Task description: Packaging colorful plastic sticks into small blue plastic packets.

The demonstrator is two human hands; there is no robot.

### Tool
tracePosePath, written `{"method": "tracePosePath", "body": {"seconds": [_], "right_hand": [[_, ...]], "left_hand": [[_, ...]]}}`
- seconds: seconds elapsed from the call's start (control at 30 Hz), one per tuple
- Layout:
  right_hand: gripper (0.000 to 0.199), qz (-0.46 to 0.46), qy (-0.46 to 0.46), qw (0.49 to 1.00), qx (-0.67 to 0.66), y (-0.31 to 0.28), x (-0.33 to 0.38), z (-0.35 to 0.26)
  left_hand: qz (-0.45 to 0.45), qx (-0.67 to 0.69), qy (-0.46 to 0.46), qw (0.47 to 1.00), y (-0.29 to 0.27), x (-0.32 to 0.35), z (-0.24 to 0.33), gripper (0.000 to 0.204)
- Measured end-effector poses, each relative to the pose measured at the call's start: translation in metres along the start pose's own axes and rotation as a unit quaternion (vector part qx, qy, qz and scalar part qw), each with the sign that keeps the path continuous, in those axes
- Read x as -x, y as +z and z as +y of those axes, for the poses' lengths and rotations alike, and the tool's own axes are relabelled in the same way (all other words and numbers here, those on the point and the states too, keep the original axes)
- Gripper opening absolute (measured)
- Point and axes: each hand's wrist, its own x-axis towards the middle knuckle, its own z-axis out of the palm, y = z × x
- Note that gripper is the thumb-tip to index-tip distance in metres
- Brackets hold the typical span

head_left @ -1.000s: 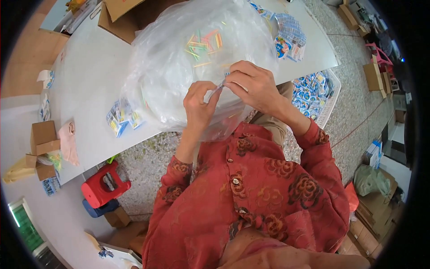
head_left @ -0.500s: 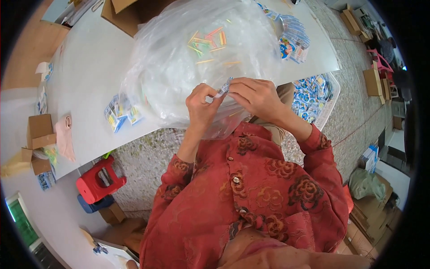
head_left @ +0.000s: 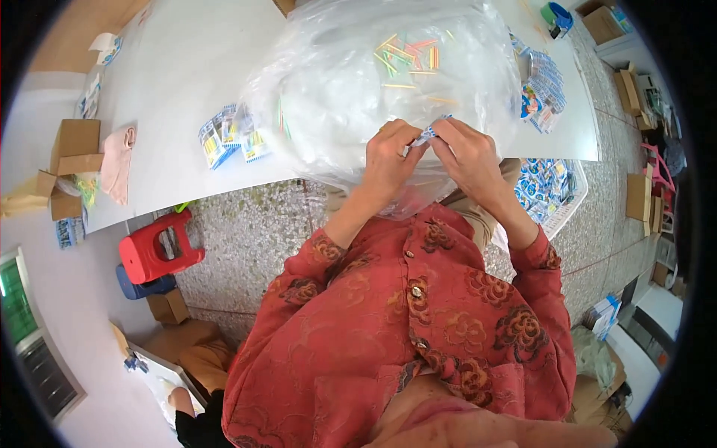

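Note:
Both hands are raised at the table's near edge, over a large clear plastic bag. Between them is a small blue-and-white printed packet. My left hand pinches one side of it with thumb and fingers. The fingers of my right hand are closed on the other side and cover part of it. Thin coloured sticks, yellow, green, red and orange, lie loose on the bag beyond my hands. Whether the packet holds anything cannot be made out.
Filled packets lie on the white table left of the bag. A fanned row of packets lies at its right. Below the table's right edge stands a white basket of packets. A red stool stands at the left.
The whole view has shifted, so the table and bag appear further right and higher. Both hands keep their pinch on the packet, with the right fingers now curled more over it.

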Motion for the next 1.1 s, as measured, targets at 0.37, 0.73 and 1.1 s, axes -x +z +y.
{"method": "tracePosePath", "body": {"seconds": [0.37, 0.73, 1.1], "right_hand": [[0.015, 0.016, 0.021, 0.972, -0.234, 0.008, -0.048, 0.022], [0.041, -0.133, -0.14, 0.95, 0.244, 0.034, -0.117, 0.183], [0.034, -0.195, -0.193, 0.919, 0.282, 0.045, -0.146, 0.196]], "left_hand": [[0.046, 0.063, -0.1, 0.992, -0.039, 0.01, -0.034, 0.013], [0.115, 0.173, -0.254, 0.944, -0.067, 0.037, -0.092, 0.017], [0.087, 0.161, -0.283, 0.942, -0.068, 0.044, -0.105, 0.017]]}}
